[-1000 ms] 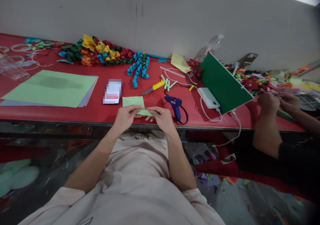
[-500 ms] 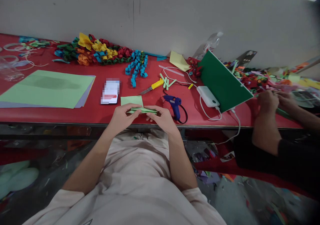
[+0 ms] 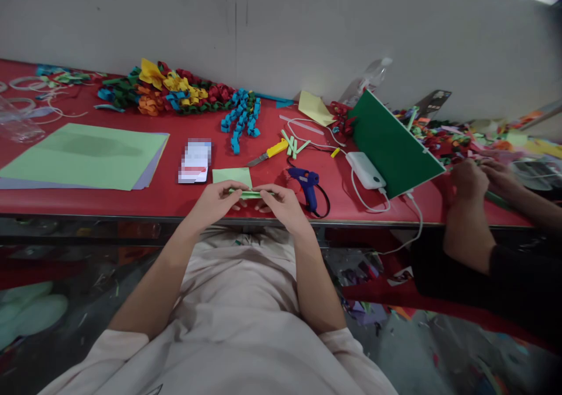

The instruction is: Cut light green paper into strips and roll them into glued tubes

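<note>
Left hand point(image 3: 216, 202) and right hand point(image 3: 281, 205) both pinching folded light-green paper strip point(image 3: 251, 195); folding looks partway done; light-green paper sheet point(image 3: 230, 176) just beyond lies flat, unfolded.

On the table point(image 3: 197, 126), the sheet point(image 3: 232, 176) is placed behind the held paper point(image 3: 251, 195); leftward, the phone point(image 3: 195, 162), then the stack point(image 3: 85, 156) are laid; rightward, the glue gun point(image 3: 309, 189) is set, with the knife point(image 3: 276, 147) behind, leftward.

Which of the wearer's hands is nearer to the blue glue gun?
The right hand: it is just left of the blue glue gun. The left hand is farther left, beyond the right hand.
</note>
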